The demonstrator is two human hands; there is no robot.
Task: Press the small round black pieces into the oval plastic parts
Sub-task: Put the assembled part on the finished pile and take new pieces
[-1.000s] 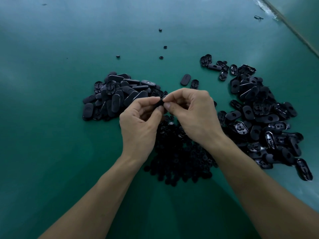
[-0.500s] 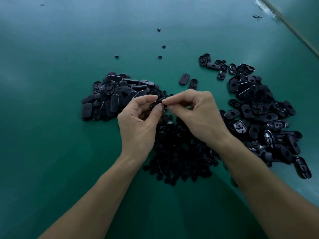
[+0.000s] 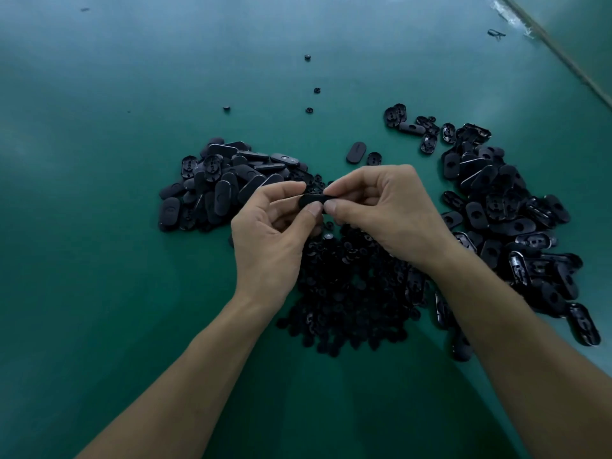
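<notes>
My left hand [image 3: 270,236] and my right hand [image 3: 384,210] meet above the table, and both pinch one black oval plastic part [image 3: 311,199] between thumbs and forefingers. The part is mostly covered by my fingertips, so I cannot see whether a round piece sits in it. Below my hands lies a heap of small round black pieces [image 3: 351,293]. A pile of oval parts [image 3: 215,187] lies to the left and a larger spread of oval parts [image 3: 510,220] to the right.
The work surface is a green mat [image 3: 99,226]. Several stray round pieces [image 3: 309,110] lie further back, and two loose oval parts [image 3: 356,152] sit between the piles. The table edge [image 3: 563,58] runs diagonally at the top right.
The oval part has turned from edge-on to lie more level between my fingertips. My left thumb has moved up onto it. Both hands stay in the same place.
</notes>
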